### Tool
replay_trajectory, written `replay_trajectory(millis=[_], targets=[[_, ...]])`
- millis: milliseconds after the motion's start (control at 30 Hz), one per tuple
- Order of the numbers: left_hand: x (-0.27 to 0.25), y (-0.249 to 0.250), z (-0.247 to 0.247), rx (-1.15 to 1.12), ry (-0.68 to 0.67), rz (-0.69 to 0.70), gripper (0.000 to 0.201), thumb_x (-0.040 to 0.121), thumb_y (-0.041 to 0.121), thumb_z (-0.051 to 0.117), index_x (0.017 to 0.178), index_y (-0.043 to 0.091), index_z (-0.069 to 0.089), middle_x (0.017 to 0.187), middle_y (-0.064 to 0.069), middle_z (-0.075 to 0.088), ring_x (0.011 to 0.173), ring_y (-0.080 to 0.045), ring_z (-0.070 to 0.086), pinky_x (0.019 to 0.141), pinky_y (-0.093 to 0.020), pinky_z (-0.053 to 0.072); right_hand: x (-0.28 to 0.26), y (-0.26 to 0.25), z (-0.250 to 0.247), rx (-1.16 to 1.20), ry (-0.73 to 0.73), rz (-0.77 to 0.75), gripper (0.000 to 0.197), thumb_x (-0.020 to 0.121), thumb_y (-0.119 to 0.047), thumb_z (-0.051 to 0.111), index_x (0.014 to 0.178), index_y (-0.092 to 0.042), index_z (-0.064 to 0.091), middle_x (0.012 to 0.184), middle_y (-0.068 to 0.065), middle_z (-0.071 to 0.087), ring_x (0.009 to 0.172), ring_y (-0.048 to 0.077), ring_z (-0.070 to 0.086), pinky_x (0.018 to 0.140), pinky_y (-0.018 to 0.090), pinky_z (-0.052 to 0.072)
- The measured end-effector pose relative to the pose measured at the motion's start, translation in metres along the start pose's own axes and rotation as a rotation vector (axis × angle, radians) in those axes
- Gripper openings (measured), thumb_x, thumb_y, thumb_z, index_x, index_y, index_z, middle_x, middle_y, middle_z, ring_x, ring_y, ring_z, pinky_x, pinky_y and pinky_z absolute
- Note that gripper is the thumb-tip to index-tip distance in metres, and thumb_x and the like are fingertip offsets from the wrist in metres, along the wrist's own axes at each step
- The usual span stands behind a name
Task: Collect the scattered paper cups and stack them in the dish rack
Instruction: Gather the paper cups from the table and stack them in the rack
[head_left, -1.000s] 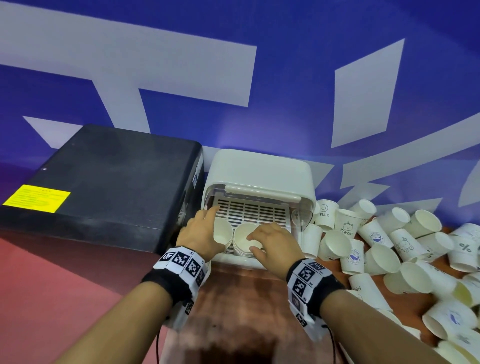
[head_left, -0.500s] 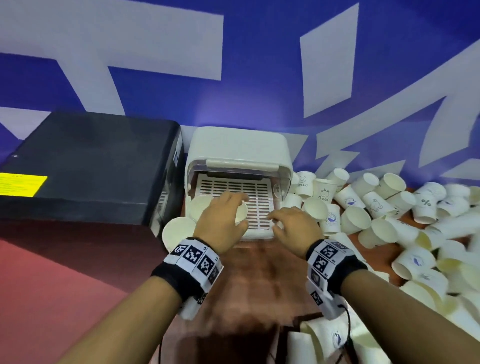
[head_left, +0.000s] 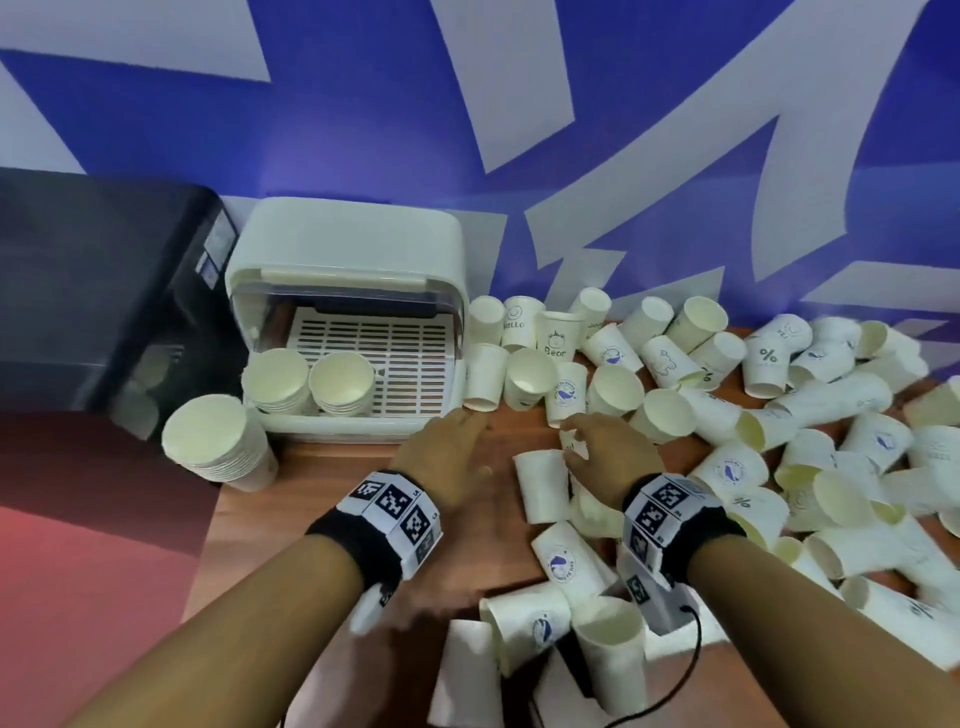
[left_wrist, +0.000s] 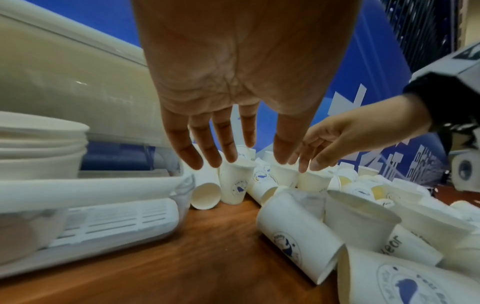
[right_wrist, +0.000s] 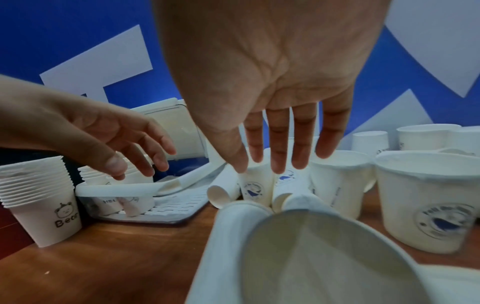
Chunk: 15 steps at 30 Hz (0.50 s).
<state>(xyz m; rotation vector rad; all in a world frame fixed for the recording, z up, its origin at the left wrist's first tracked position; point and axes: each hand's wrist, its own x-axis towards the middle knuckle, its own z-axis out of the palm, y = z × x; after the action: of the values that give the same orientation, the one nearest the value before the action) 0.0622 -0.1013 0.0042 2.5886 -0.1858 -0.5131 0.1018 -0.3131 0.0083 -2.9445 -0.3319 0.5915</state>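
Observation:
The white dish rack (head_left: 291, 415) with a raised lid holds two stacks of paper cups (head_left: 340, 382) at its front left. A third tall stack (head_left: 218, 441) stands on the table left of the rack. Many loose white cups (head_left: 727, 415) lie scattered over the right of the table. My left hand (head_left: 447, 457) hovers in front of the rack's right corner, fingers straight and empty (left_wrist: 228, 144). My right hand (head_left: 608, 452) hovers over the cups just right of it, fingers straight, holding nothing (right_wrist: 280, 148).
A black box-like appliance (head_left: 104, 280) stands left of the rack against the blue and white wall. Bare wooden table (head_left: 322, 499) shows in front of the rack. Cups (head_left: 561, 566) and a cable lie near my right wrist.
Both hands have pulled out of the rack and moved right and toward me, over the loose cups. The two stacks stay in the rack. The head view has swung right.

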Motion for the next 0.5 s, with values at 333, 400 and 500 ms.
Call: replay_trajectory(millis=[333,400,500], targets=[[0.057,0.053,0.052,0.027,-0.083,-0.28,0.057,0.088,0.056,0.05,0.132,0.022,0.035,0.131,-0.006,0.05,0.118,-0.028,0.051,0.094,-0.04,0.043,0.023,0.066,0.015,0.025,-0.147,0.147,0.061,0.086,-0.061,0.047,0.136,-0.026,0.04,0.129,0.002,0.054,0.116,0.025,0.054,0.095,0.042,0.047],[0.068,0.059,0.06,0.014,-0.101,-0.33,0.065,0.086,0.061,0.049,0.137,0.024,0.031,0.136,-0.006,0.047,0.123,-0.029,0.048,0.098,-0.04,0.04,0.028,0.071,0.015,0.022,-0.211,0.157,0.064,0.085,-0.064,0.046,0.134,-0.024,0.041,0.127,0.004,0.055,0.114,0.025,0.055,0.094,0.04,0.047],[0.082,0.061,0.07,-0.029,-0.138,-0.396,0.072,0.083,0.067,0.049,0.138,0.023,0.032,0.135,-0.006,0.049,0.122,-0.028,0.05,0.099,-0.041,0.043,0.032,0.075,0.014,0.011,-0.271,0.157,0.06,0.085,-0.067,0.046,0.122,-0.019,0.05,0.118,0.004,0.06,0.108,0.023,0.058,0.084,0.033,0.044]])
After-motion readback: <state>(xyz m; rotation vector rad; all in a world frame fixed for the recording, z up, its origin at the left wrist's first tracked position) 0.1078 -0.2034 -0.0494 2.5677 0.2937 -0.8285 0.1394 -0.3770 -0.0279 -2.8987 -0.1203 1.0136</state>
